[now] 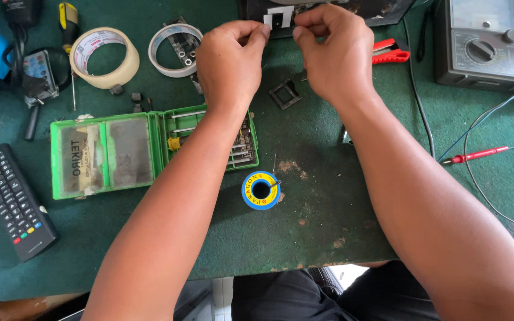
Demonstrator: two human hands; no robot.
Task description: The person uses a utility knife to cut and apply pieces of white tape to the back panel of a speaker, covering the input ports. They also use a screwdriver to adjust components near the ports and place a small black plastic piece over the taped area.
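Left hand (230, 62) and right hand (335, 54) pinch small white part (279, 16) between fingertips; black square frame (285, 94) just below fingers; solder spool (261, 190) nearer body; green tool case (114, 151) under left arm; red cutters (391, 54) beside right hand.

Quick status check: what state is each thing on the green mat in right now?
Left hand: fingertips pinched.
Right hand: fingertips pinched.
Green plastic screwdriver case: lid open, lying flat.
Blue-and-yellow solder spool: on its flat end, wire end loose.
Beige tape roll: lying flat.
Red test probe: lying loose, unheld.
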